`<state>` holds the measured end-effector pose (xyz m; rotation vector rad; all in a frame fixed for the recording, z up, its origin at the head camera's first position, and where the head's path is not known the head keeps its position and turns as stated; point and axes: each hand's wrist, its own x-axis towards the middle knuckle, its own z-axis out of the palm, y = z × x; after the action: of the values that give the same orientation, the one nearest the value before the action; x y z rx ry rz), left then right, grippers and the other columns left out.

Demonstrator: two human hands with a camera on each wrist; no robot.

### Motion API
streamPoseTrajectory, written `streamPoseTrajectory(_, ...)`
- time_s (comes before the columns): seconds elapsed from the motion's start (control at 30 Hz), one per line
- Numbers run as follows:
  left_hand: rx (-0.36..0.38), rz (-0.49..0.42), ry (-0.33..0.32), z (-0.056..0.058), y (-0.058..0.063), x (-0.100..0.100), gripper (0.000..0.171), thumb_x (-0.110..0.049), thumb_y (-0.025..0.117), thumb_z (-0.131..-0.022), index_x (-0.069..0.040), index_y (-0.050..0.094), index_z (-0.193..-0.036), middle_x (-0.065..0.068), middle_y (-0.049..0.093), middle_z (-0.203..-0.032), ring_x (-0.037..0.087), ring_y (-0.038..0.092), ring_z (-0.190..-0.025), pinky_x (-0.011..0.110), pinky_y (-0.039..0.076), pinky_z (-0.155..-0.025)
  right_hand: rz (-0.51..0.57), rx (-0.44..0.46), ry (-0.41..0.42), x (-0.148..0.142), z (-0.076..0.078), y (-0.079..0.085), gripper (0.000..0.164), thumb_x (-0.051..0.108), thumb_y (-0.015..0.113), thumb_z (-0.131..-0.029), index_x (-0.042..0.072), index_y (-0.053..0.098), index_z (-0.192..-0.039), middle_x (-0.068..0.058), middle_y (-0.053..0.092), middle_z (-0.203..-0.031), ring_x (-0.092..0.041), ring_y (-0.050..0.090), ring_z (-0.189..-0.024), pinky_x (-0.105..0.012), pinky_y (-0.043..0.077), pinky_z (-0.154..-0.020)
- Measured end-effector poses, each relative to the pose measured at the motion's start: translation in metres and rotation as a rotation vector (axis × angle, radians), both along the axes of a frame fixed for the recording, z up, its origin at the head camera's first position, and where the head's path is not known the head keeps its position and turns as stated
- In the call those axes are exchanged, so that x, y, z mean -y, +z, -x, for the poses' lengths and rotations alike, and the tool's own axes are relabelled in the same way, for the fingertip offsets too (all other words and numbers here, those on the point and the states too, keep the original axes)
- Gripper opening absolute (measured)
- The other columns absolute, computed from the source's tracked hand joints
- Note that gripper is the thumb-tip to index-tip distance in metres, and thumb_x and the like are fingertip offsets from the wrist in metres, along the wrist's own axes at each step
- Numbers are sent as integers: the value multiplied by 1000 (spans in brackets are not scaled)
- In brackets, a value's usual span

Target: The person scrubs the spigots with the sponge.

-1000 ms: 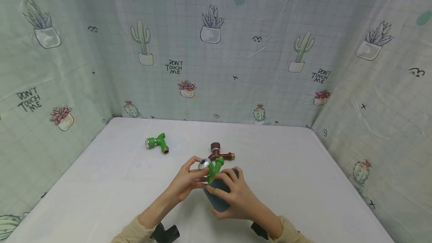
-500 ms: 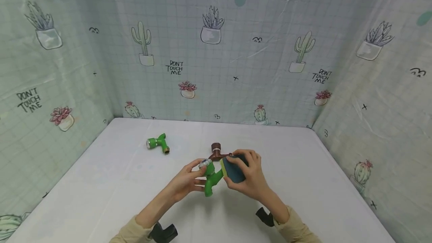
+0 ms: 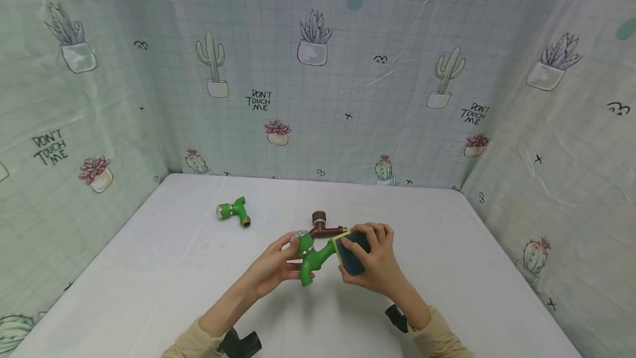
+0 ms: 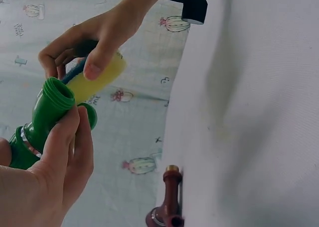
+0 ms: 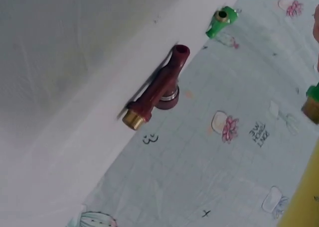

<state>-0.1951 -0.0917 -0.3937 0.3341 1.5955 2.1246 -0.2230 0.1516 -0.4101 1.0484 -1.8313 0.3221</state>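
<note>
My left hand (image 3: pixel 270 269) grips a green tap (image 3: pixel 313 261) by its knob end, the spout angled downward and toward me. In the left wrist view the tap's open threaded spout (image 4: pixel 61 92) faces the camera. The fingers and thumb of my right hand (image 3: pixel 375 261) pinch a sponge (image 3: pixel 354 253), dark blue on one face and yellow on the other. The sponge's yellow side (image 4: pixel 99 77) lies right at the tap's inlet end. Only a yellow edge of the sponge and a brass thread (image 5: pixel 311 110) show in the right wrist view.
A brown tap (image 3: pixel 325 231) with a brass end lies on the white table (image 3: pixel 174 269) just behind the hands. Farther back on the left lies another green tap (image 3: pixel 232 210). Black wrist cameras (image 3: pixel 242 344) sit by the sleeves. A patterned cloth (image 3: pixel 318 98) surrounds the table.
The sponge has moved right, from covering the tap's lower part to its inlet end. The left hand has turned the tap, so its spout now points down and its inlet toward the right.
</note>
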Motion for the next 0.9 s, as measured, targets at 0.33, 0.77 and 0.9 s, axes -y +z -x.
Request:
streamPoseTrajectory(0.33,42,-19,-12,1,-4,1,62,-43,43,-91,-1,26,-133,7,55,-98,25,64,-90,44,51,-83,-15,-57,139,19,-13,0,48,51,58,-73,17,61,-106,-16,51,-104,-31,41,-96,-53,30,-76)
streamPoseTrajectory(0.77,48,14,-51,1,-1,4,65,-45,39,-90,-2,23,-136,15,53,-111,32,61,-100,42,51,-85,30,-28,-34,-6,6,1,42,47,50,-79,15,62,-104,-18,50,-102,-33,39,-93,-53,27,-73)
streamPoseTrajectory(0.9,7,88,-63,2,-3,9,65,-47,38,-89,-8,21,-139,10,53,-114,29,60,-101,43,50,-87,148,70,-39,-15,8,2,46,49,51,-79,10,62,-100,-20,49,-102,-34,37,-92,-52,25,-74)
